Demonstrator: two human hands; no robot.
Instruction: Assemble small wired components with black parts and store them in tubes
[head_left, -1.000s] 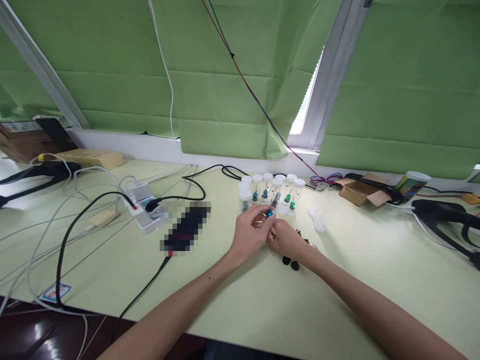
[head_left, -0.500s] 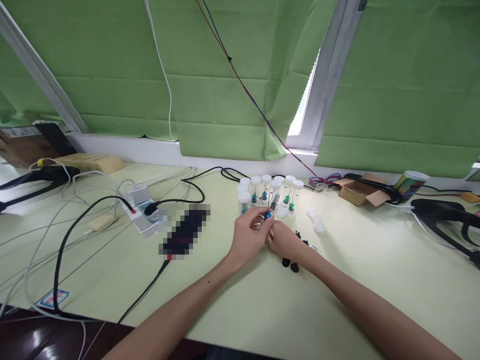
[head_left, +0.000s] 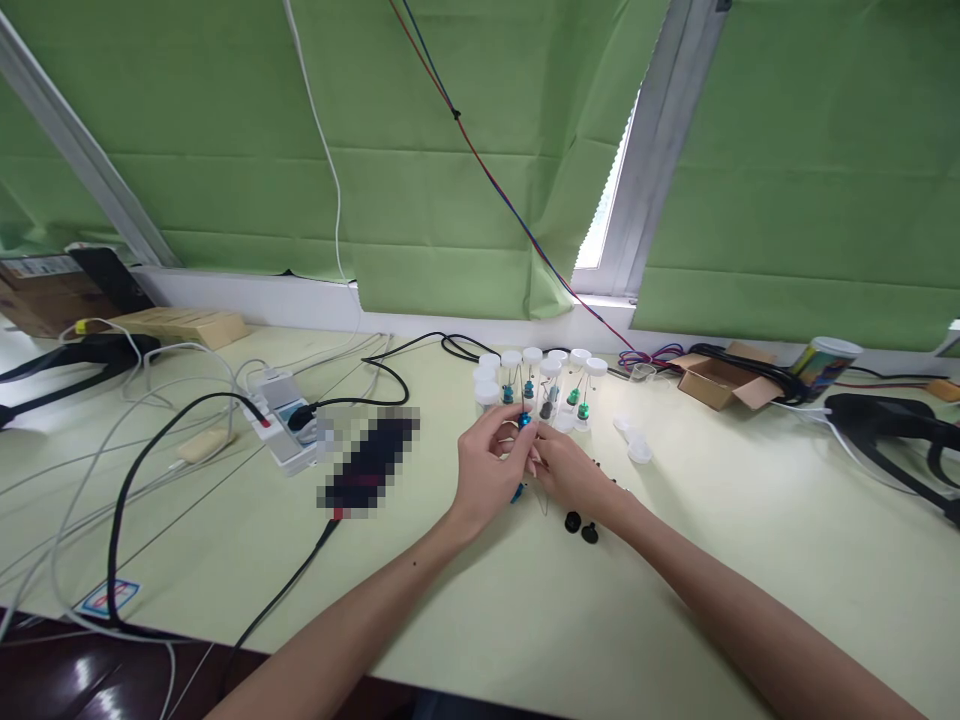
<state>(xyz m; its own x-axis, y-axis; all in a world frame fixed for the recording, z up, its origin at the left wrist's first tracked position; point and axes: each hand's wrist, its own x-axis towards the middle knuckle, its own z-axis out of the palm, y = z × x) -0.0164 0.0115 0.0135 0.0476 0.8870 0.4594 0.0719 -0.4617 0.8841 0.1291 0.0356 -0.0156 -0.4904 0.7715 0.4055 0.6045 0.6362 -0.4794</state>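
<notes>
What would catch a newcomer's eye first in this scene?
Likely the two hands meeting at the middle of the pale green table: the left hand and right hand pinch a small blue-headed part between their fingertips. Just behind them stands a cluster of clear white-capped vials. Beyond hang bright green window blinds, and cables sprawl across the left of the table.

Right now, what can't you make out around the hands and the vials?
Head view only:
- The small blue part pinched between left hand and right hand: too small, mostly covered by fingers.
- Contents of the capped vials: too small to identify.
- The dark device beside the power strip: pixelated.
- The black pieces on the table: too small.
- The headset at right: cut off by the edge.
</notes>
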